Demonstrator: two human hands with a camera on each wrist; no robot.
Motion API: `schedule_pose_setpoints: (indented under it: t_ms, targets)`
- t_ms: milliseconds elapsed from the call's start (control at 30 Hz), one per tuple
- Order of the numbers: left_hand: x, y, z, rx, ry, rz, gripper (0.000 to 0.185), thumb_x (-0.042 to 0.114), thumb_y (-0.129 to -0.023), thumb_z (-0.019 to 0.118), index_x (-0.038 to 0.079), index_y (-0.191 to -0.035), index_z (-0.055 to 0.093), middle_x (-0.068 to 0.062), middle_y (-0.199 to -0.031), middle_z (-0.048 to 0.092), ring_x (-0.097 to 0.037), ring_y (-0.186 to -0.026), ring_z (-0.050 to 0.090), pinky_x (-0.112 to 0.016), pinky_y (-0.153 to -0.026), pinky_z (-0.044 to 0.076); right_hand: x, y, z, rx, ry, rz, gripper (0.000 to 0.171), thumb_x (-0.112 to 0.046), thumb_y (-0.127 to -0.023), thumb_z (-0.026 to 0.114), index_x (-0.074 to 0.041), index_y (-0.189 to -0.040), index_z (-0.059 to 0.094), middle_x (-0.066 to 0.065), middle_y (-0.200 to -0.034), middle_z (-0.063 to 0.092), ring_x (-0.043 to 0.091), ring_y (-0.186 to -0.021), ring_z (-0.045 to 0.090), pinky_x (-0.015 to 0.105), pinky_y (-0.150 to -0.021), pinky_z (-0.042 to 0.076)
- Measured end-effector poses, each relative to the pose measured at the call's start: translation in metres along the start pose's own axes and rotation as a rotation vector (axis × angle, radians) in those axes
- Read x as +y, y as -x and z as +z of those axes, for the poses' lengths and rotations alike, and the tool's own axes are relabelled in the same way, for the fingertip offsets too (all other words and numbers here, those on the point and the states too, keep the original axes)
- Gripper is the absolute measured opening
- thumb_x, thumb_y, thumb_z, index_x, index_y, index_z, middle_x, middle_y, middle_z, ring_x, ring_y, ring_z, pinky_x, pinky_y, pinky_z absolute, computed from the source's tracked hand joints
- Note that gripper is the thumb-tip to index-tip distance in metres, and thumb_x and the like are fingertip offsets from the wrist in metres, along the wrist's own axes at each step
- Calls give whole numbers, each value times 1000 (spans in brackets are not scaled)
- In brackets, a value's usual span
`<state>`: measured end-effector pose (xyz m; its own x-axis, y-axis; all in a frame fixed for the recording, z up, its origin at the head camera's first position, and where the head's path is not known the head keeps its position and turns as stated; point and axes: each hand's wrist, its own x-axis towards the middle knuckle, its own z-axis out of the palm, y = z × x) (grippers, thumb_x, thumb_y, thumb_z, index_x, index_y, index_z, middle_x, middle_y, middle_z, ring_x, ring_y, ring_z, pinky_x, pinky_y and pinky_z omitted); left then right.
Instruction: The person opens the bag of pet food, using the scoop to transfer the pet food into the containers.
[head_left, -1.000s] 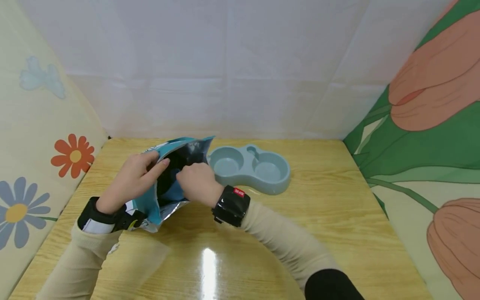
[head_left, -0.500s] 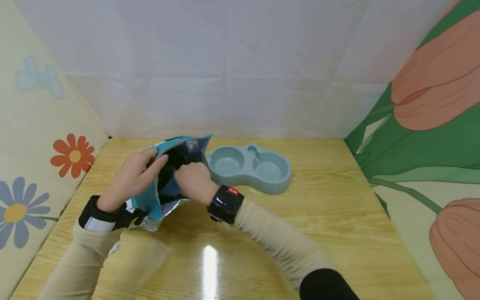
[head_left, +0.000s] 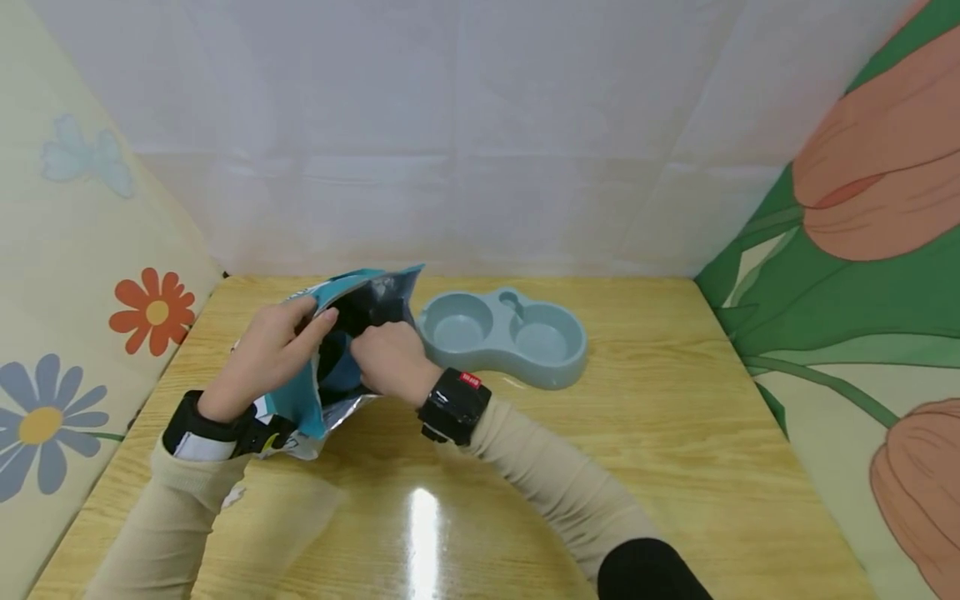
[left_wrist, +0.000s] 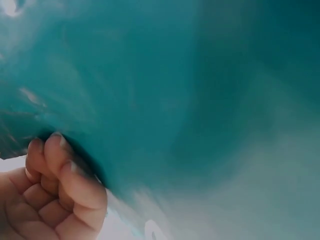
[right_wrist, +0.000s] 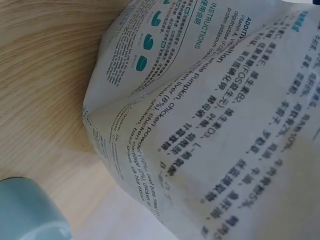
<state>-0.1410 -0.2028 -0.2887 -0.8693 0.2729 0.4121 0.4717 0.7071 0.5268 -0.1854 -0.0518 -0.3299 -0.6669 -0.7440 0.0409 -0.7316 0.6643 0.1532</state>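
Observation:
A teal and white foil pet food bag (head_left: 300,404) leans on the left side of the table, its mouth spread wide toward the right. My left hand (head_left: 273,354) grips the bag's rim, thumb on the inner side; curled fingers (left_wrist: 82,187) press the teal outside in the left wrist view. At the mouth, my right hand (head_left: 393,358) is in a fist round what looks like a blue scoop (head_left: 343,372), whose wide part lies inside the bag. The bag's contents are hidden in shadow. Printed text covers the bag's white panel (right_wrist: 215,120) in the right wrist view.
A blue-grey double pet bowl (head_left: 498,346) stands just right of the bag, both hollows bare. A small white scrap (head_left: 233,497) lies by the left sleeve. White cloth (head_left: 450,150) hangs behind the wooden table (head_left: 637,433), with flowered cloths at both sides.
My right hand has shifted slightly left and stays at the bag's mouth with the blue scoop. The left hand keeps its hold on the rim, and the bag tips up a little.

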Motion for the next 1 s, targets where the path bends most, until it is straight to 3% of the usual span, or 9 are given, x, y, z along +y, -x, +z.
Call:
schedule_pose_setpoints:
  t_ms: [633,1000]
  targets:
    - [-1,-1,0,-10,10,-5,31,16,-94,51,9,-66,39,2,-55,27,-12,-44,29,-27,-44,26,3,-3,-4,47,-108,36,21,-23,-89,53,-16,-70,55,-3,-58,47,10,-50,46,23,-44,35]
    - [-2,0,0,-10,15,4,30,16,-93,51,9,-67,40,2,-56,27,-12,-45,29,-27,-44,26,7,9,-11,80,-197,47,24,-23,-91,54,-15,-68,53,-2,-53,40,11,-45,41,22,-43,30]
